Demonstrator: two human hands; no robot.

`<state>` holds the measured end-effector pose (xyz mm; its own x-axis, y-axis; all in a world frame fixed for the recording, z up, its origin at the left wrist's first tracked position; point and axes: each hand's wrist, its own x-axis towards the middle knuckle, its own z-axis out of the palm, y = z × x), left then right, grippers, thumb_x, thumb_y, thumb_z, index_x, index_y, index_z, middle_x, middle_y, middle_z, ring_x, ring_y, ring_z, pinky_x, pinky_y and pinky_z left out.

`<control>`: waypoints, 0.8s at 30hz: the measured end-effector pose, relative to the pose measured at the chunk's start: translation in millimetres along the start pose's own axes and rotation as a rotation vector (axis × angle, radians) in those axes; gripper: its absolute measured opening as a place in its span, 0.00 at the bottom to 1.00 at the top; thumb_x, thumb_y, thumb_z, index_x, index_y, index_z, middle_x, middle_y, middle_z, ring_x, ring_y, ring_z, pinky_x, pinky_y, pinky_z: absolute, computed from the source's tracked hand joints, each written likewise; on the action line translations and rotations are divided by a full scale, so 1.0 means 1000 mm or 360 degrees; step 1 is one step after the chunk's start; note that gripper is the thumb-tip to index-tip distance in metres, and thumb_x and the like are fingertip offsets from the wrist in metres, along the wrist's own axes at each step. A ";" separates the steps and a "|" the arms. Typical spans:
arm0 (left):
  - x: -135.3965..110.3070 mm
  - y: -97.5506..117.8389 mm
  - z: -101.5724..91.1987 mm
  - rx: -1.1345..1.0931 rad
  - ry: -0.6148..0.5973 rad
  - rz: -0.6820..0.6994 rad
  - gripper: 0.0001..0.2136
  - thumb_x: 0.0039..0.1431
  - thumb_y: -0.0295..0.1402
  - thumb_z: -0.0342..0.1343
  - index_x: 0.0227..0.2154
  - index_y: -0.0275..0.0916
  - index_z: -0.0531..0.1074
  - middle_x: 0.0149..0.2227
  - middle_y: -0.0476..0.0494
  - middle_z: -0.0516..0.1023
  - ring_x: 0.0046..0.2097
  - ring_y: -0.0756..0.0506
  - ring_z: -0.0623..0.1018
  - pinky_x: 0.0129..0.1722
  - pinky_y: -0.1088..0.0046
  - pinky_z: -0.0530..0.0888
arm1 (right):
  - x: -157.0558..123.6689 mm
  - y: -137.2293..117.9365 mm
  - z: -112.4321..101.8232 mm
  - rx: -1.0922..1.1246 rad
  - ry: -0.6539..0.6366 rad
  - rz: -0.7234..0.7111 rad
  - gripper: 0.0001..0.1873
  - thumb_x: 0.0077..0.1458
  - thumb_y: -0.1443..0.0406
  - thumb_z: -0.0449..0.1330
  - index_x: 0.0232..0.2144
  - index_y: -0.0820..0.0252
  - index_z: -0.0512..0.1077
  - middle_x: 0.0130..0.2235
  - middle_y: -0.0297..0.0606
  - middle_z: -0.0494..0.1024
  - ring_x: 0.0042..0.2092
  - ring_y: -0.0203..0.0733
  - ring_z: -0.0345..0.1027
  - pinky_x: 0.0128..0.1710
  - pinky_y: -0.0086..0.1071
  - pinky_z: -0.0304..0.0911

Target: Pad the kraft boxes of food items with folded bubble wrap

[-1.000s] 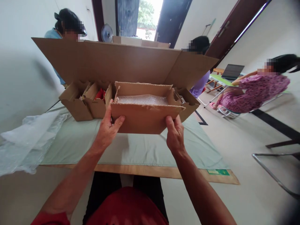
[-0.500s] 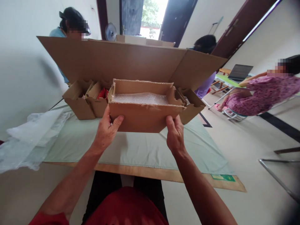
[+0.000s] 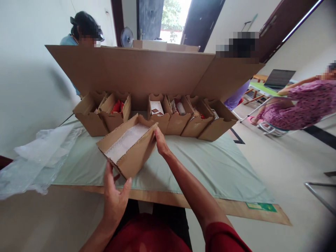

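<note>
A narrow open-topped cardboard bin [image 3: 139,157] is held above the cloth, turned at an angle, with clear bubble wrap [image 3: 127,141] lying inside. My right hand [image 3: 162,142] grips its far end, the thumb showing on the outer wall. At the near end, my left hand [image 3: 115,194] cups the lower corner with thumb and fingers set wide around it; some fingertips are hidden behind the cardboard. Behind stands a row of similar bins, among them one with red packets [image 3: 117,106] and one with a white box [image 3: 156,107]. A gap separates these two.
A tall cardboard panel [image 3: 131,68] rises behind the row. Crumpled plastic wrap [image 3: 39,154] hangs over the table's left side. A pale green cloth [image 3: 210,168] covers the table. Other people sit beyond the panel and at right, near a laptop [image 3: 279,79].
The bin has come away from the row toward me and to the left, and has turned from level to slanting. A gap in the row now shows. My left hand shifted to its near end.
</note>
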<state>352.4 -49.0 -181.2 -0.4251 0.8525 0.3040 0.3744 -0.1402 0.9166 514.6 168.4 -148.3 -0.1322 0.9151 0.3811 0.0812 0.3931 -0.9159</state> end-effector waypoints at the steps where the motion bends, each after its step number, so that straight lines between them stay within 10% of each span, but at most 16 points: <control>1: -0.004 -0.001 0.000 0.0046 0.0004 0.0013 0.40 0.62 0.41 0.61 0.72 0.47 0.47 0.71 0.33 0.57 0.69 0.32 0.64 0.61 0.51 0.73 | 0.008 0.005 0.004 0.0011 -0.0006 0.0021 0.46 0.57 0.30 0.43 0.57 0.53 0.74 0.58 0.40 0.78 0.62 0.50 0.67 0.68 0.47 0.57; 12: 0.006 -0.050 0.007 0.0016 0.0141 -0.0117 0.44 0.54 0.41 0.68 0.70 0.47 0.51 0.66 0.31 0.58 0.65 0.32 0.68 0.53 0.51 0.80 | -0.023 0.001 0.006 -0.0130 0.0001 0.0078 0.45 0.62 0.35 0.45 0.67 0.59 0.63 0.69 0.47 0.65 0.70 0.52 0.57 0.70 0.47 0.51; 24: 0.023 -0.050 0.032 0.0065 0.0222 -0.0059 0.43 0.56 0.44 0.66 0.70 0.44 0.52 0.63 0.31 0.58 0.65 0.31 0.67 0.56 0.49 0.78 | -0.009 0.015 0.034 -0.0118 0.0054 0.0072 0.48 0.61 0.33 0.43 0.69 0.59 0.59 0.70 0.49 0.62 0.71 0.54 0.53 0.72 0.49 0.46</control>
<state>350.4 -6.3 -228.3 -0.5488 0.7781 0.3056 0.3883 -0.0865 0.9175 482.9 163.2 -170.0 -0.0934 0.9340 0.3448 0.1592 0.3559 -0.9209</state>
